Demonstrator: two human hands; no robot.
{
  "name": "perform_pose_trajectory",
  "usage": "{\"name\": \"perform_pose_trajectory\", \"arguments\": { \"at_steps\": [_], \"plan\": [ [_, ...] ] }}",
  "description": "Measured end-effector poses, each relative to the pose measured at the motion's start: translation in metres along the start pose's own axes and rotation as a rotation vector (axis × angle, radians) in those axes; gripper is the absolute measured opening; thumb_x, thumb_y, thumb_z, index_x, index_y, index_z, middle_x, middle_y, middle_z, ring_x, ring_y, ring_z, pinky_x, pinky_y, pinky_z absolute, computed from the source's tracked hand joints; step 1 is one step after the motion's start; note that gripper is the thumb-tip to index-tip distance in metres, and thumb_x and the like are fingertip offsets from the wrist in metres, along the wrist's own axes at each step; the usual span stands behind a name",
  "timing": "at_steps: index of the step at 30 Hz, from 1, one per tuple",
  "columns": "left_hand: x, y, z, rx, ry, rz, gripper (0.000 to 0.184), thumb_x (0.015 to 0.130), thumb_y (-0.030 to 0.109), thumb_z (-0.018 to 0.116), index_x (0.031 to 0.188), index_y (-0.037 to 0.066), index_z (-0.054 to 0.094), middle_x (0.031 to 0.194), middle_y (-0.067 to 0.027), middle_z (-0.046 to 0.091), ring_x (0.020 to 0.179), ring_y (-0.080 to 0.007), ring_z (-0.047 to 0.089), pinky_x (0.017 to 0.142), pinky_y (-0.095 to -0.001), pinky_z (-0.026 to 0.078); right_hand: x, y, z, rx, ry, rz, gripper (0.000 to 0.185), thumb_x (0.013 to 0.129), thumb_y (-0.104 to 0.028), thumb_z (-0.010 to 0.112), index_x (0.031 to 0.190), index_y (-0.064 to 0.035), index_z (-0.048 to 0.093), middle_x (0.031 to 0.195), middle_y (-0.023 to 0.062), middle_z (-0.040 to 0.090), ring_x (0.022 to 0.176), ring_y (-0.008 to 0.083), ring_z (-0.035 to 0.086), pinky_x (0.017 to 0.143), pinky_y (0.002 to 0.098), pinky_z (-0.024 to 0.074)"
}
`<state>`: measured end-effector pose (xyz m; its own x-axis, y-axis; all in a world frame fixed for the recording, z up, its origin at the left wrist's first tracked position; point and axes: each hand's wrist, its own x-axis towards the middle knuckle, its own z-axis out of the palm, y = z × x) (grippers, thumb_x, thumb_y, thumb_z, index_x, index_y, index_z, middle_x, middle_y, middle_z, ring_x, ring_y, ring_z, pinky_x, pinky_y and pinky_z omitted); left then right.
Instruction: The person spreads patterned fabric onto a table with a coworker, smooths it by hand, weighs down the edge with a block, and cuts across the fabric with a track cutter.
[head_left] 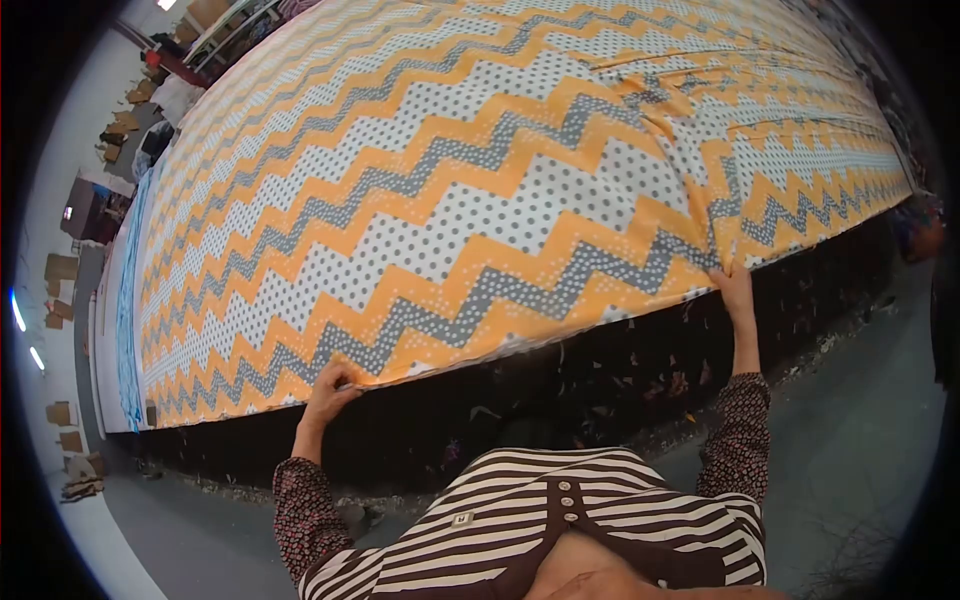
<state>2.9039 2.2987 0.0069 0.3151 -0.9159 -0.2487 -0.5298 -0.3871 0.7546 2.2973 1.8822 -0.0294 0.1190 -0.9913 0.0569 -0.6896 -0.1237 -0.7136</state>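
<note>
A wide sheet of fabric [490, 220] with orange, grey and white dotted zigzags is spread over a large table. My left hand [332, 388] pinches its near edge left of centre. Farther right, my right hand [734, 285] grips the same edge, its fingers closed on the cloth. Between the two hands the edge runs fairly straight. Folds and creases bunch up in the fabric from my right hand toward the far right. The fingertips of both hands are partly hidden by the cloth.
Light blue cloth [130, 310] hangs along the table's left end. The table's dark side [560, 390] drops to a grey floor [840, 400]. Cardboard boxes [62, 270] and other goods stand along the left wall.
</note>
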Motion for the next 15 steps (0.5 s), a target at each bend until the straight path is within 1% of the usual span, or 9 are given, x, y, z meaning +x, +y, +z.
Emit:
{"name": "perform_pose_trajectory", "arguments": {
  "at_steps": [3, 4, 6, 8, 10, 12, 13, 14, 15],
  "plan": [
    [0.007, 0.014, -0.005, 0.269, -0.061, 0.076, 0.017, 0.064, 0.005, 0.068, 0.07, 0.005, 0.053, 0.072, -0.0058, 0.047, 0.067, -0.017, 0.048, 0.059, -0.0299, 0.038, -0.003, 0.003, 0.004, -0.008, 0.014, -0.031, 0.031, 0.071, -0.022, 0.067, 0.071, 0.0054, 0.053, 0.057, 0.0137, 0.053, 0.053, 0.0205, 0.052, 0.052, 0.0369, 0.0402],
    [0.017, 0.023, -0.007, 0.26, -0.067, 0.089, 0.017, 0.064, 0.005, 0.068, 0.07, 0.005, 0.053, 0.072, -0.0058, 0.047, 0.067, -0.017, 0.048, 0.059, -0.0299, 0.038, -0.004, 0.007, 0.004, -0.08, -0.024, 0.04, 0.032, 0.072, -0.024, 0.067, 0.072, 0.0062, 0.055, 0.063, 0.0212, 0.056, 0.058, 0.0325, 0.058, 0.055, 0.0404, 0.043],
    [0.04, 0.054, -0.006, 0.455, -0.473, -0.278, 0.012, 0.066, 0.008, 0.064, 0.074, 0.004, 0.056, 0.069, -0.0082, 0.053, 0.063, -0.0186, 0.051, 0.059, -0.0313, 0.041, -0.005, 0.003, 0.003, -0.178, -0.045, 0.04, 0.033, 0.074, -0.026, 0.065, 0.079, 0.0059, 0.056, 0.071, 0.0261, 0.058, 0.071, 0.0415, 0.059, 0.061, 0.0455, 0.0443],
    [0.081, 0.118, 0.044, 0.306, -0.358, -0.086, 0.013, 0.068, 0.009, 0.061, 0.079, 0.002, 0.058, 0.065, -0.0087, 0.055, 0.06, -0.02, 0.053, 0.058, -0.0314, 0.043, -0.003, -0.006, -0.001, -0.163, -0.06, 0.044, 0.033, 0.075, -0.026, 0.064, 0.083, 0.0048, 0.056, 0.073, 0.0264, 0.058, 0.074, 0.0435, 0.058, 0.064, 0.0469, 0.0439],
    [0.13, 0.174, 0.114, 0.036, -0.338, 0.202, 0.02, 0.072, 0.011, 0.06, 0.089, 0.001, 0.059, 0.076, -0.011, 0.055, 0.069, -0.0217, 0.054, 0.063, -0.0319, 0.044, -0.005, -0.023, -0.007, -0.222, -0.086, 0.049, 0.032, 0.076, -0.026, 0.063, 0.083, 0.0044, 0.056, 0.074, 0.0263, 0.058, 0.074, 0.0435, 0.058, 0.064, 0.0471, 0.0437],
    [0.164, 0.254, 0.191, -0.077, -0.28, 0.328, 0.02, 0.074, 0.011, 0.06, 0.092, 0.002, 0.059, 0.082, -0.0138, 0.057, 0.076, -0.027, 0.057, 0.068, -0.0335, 0.046, 0.001, -0.027, -0.008, -0.364, -0.148, 0.033, 0.027, 0.078, -0.022, 0.063, 0.082, 0.0031, 0.056, 0.073, 0.0265, 0.058, 0.074, 0.0417, 0.059, 0.063, 0.0455, 0.0439],
    [0.177, 0.277, 0.233, -0.011, -0.207, 0.494, 0.028, 0.076, 0.013, 0.064, 0.102, 0.004, 0.06, 0.088, -0.0123, 0.058, 0.077, -0.0259, 0.057, 0.067, -0.0329, 0.046, 0.002, -0.035, -0.009, -0.361, -0.135, 0.034, 0.027, 0.078, -0.022, 0.063, 0.082, 0.0031, 0.056, 0.073, 0.0265, 0.058, 0.074, 0.0417, 0.059, 0.063, 0.0455, 0.0439],
    [0.192, 0.305, 0.259, 0.106, -0.19, 0.758, 0.03, 0.075, 0.016, 0.066, 0.102, 0.003, 0.059, 0.088, -0.0139, 0.057, 0.079, -0.0307, 0.057, 0.068, -0.0363, 0.047, 0.003, -0.046, -0.01, -0.281, -0.018, -0.038, 0.024, 0.08, -0.019, 0.061, 0.076, 0.0031, 0.053, 0.071, 0.0261, 0.056, 0.07, 0.0416, 0.057, 0.06, 0.0443, 0.0427],
    [0.195, 0.32, 0.29, 0.102, -0.171, 0.747, 0.032, 0.074, 0.018, 0.066, 0.102, 0.003, 0.058, 0.087, -0.0138, 0.056, 0.078, -0.0313, 0.056, 0.068, -0.0374, 0.046, 0.002, -0.053, -0.011, -0.203, 0.09, -0.103, 0.024, 0.082, -0.016, 0.06, 0.07, 0.0031, 0.051, 0.07, 0.0258, 0.055, 0.066, 0.0416, 0.055, 0.057, 0.0432, 0.0416]
  ]
}}
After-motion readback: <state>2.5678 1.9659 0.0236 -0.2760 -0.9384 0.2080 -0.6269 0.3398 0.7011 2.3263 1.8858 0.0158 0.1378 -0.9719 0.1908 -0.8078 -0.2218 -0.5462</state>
